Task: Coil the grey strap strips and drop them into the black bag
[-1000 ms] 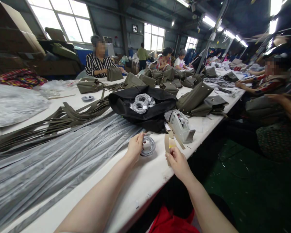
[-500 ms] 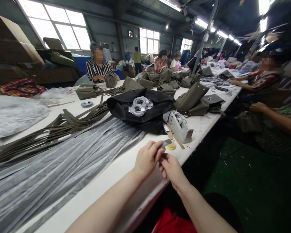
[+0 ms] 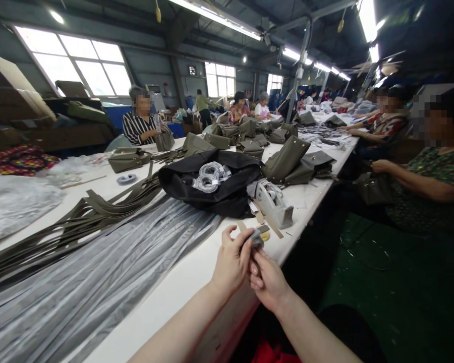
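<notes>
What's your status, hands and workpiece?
Left hand and right hand close together, gripping grey bundle. Yellow roll just beyond, tape dispenser farther back. Nothing visibly blocking.

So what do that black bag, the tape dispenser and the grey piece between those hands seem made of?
Black bag: probably fabric or soft synthetic, matte, judging by its limp folds.
Tape dispenser: likely hard plastic, pale and smooth, with crisp edges.
Grey piece: slightly shiny, perhaps plastic, from pale glints; blurred, so unsure.

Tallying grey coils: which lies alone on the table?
The grey coil left of the black bag, beyond the dark straps; the paler coils sit inside that bag; the left hand holds a grey bundle.
</notes>
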Demonstrator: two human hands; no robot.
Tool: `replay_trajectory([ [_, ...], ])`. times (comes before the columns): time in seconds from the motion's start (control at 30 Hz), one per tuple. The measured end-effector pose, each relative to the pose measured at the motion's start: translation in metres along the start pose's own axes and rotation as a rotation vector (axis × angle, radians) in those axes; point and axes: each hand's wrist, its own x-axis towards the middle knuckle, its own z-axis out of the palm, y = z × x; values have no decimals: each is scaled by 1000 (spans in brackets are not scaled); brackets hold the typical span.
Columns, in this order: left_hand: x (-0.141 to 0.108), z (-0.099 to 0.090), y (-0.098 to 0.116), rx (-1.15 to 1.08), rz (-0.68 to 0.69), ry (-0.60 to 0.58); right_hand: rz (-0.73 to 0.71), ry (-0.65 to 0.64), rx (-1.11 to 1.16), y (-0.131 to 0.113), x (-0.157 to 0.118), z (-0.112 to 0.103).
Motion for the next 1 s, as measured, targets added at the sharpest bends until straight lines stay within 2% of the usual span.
replay_trajectory([
  [0.17, 0, 9, -8, -151, -56, 5, -77, -60, -186, -11, -2, -2],
  [0.23, 3, 9, -12, -156, -94, 41, -94, -91, -321, -18, -4, -4],
  [0.33, 10, 2, -17, -167, -129, 57, -150, -53, -546, -26, -10, -8],
  [0.4, 15, -3, -20, -192, -143, 42, -288, -59, -673, -32, -17, -10],
  [0.5, 19, -8, -21, -208, -125, -11, -549, -132, -904, -43, -26, -13],
  [0.63, 15, -10, -14, -127, -3, -115, -859, -88, -1246, -62, -29, -16],
  [0.7, 10, -10, -5, -75, 67, -198, -940, -63, -1332, -68, -25, -19],
  [0.83, 1, -9, 9, -52, 140, -291, -883, -17, -1231, -63, -10, -22],
  [1.0, 3, -5, 8, -77, 83, -255, -767, 93, -1142, -60, -9, -30],
])
